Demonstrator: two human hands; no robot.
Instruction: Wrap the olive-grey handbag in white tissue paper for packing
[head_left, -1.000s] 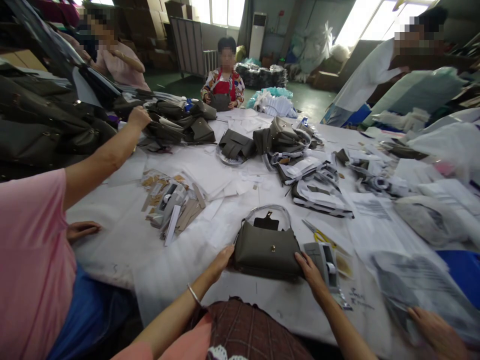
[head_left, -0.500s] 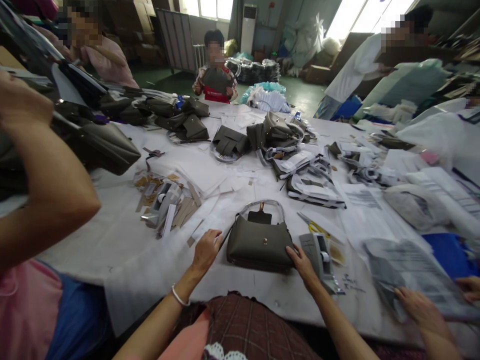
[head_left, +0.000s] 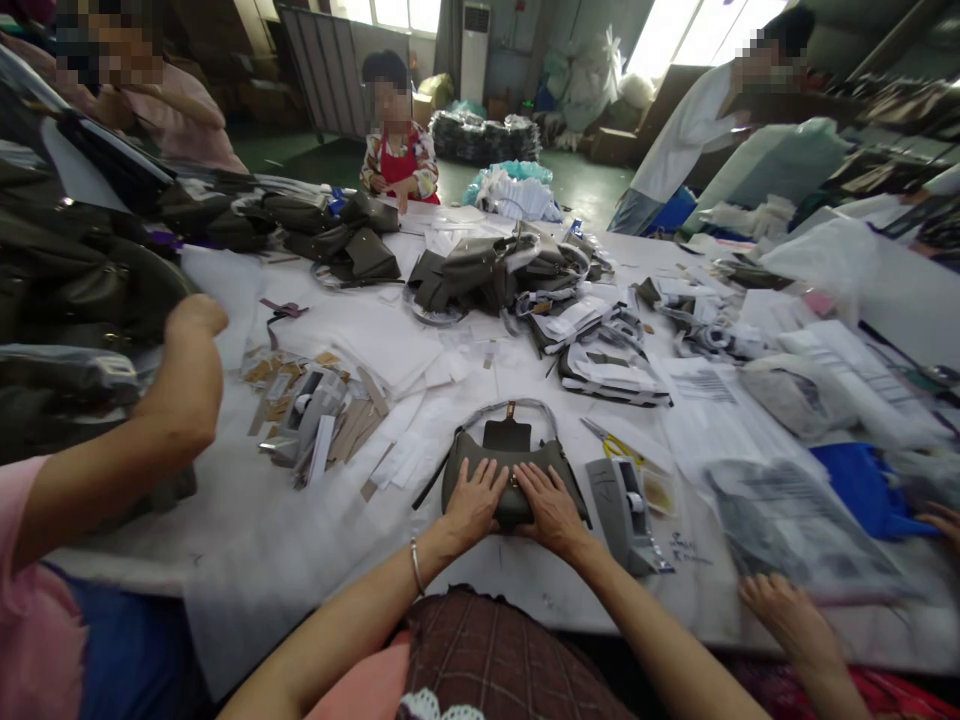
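Observation:
A dark olive handbag (head_left: 459, 452) lies on the white-covered table in front of me, its handle loop up and a dark tab (head_left: 507, 434) standing at its top edge. My left hand (head_left: 478, 497) rests flat on the left half of the bag, fingers spread. On the right half lies my right hand (head_left: 546, 503), also flat with fingers apart, close beside the left one. A grey tape dispenser (head_left: 626, 515) stands just right of the bag, and yellow-handled scissors (head_left: 621, 448) lie behind it.
More olive bags (head_left: 480, 272) are heaped across the table (head_left: 247, 550). Another tape dispenser (head_left: 304, 415) sits among card strips at left. A co-worker's arm (head_left: 180, 400) reaches in from the left. At right, a co-worker's hand (head_left: 780, 600) is near a plastic-wrapped item (head_left: 795, 520).
Both my hands have moved from the bag's sides onto its front, closer together. The left co-worker's arm has lowered towards the bags. The person across the table no longer holds up a dark piece.

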